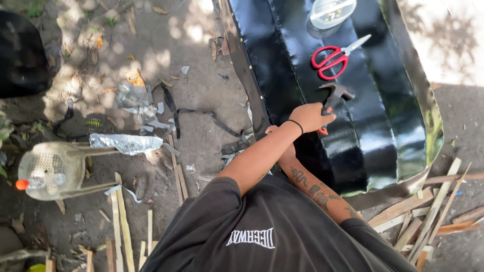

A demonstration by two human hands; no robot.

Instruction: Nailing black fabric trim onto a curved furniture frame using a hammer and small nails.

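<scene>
- Two arms cross over the near left edge of a glossy black sheet [373,136].
- Left hand [308,117] grips a hammer [334,98], head far right.
- Right hand [282,143] lies mostly hidden beneath; grip cannot be told.
- Red scissors [333,58] and a clear jar [327,15] lie farther off, open sheet around them.

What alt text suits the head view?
The left hand grips a hammer over a glossy black sheet on dirt ground; the right hand, mostly hidden, rests at its edge. Red scissors lie on the sheet.
</scene>
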